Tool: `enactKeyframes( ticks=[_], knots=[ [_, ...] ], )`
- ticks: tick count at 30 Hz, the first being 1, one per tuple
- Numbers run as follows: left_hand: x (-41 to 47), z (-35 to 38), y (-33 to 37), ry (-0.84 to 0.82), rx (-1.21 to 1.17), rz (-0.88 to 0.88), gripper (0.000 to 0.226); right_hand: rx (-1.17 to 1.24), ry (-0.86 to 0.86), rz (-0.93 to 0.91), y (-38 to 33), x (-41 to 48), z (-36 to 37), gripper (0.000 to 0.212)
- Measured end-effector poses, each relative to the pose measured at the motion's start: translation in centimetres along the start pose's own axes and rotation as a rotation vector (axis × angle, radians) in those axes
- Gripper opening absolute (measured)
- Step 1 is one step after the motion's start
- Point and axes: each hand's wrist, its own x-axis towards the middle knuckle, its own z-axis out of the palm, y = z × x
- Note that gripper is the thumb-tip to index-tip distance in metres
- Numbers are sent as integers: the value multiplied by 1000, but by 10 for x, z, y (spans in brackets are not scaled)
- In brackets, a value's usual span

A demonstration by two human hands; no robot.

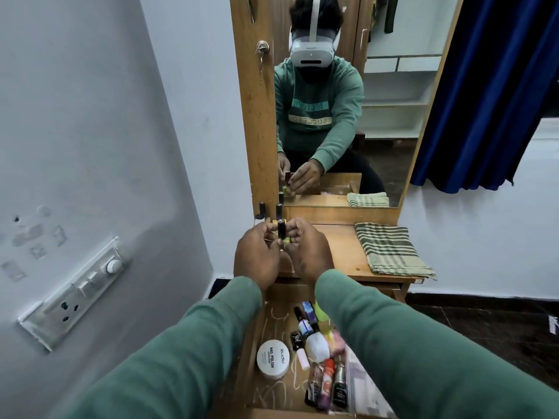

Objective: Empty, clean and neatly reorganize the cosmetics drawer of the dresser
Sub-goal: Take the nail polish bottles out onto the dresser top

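Sleeves (181, 358) flank drawer (273, 300) (crowded); left hand (257, 257) and right hand (310, 255) pinch bottle (282, 231) over dresser top (341, 246).

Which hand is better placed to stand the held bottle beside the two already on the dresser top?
Probably the left hand: both hands pinch the bottle, but the standing bottles are back left, on its side; the right hand would reach across.

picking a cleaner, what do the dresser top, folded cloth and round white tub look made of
Dresser top: wood or veneer, visible grain, slight sheen. Folded cloth: woven fabric, probably cotton, matte, striped weave. Round white tub: likely plastic, smooth, printed lid.
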Motion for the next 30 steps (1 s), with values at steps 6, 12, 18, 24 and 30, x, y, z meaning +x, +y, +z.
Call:
enactKeyframes(
  ticks=[6, 12, 18, 24, 30],
  knots=[
    [14, 20, -22, -74, 19, -40, 53, -55, 4, 47, 12, 27, 22, 30],
    [23, 28, -34, -60, 54, -27, 58, -42, 43, 63, 18, 43, 33, 28],
    [20, 29, -41, -71, 50, 13, 61, 21, 92, 101, 23, 45, 37, 26],
    [-4, 17, -32, -48, 88, 93, 53, -4, 71, 105, 19, 24, 19, 22],
    [-58, 18, -32, -83, 144, 223, 29, -29, -40, -107, 23, -38, -2, 12]
  ],
)
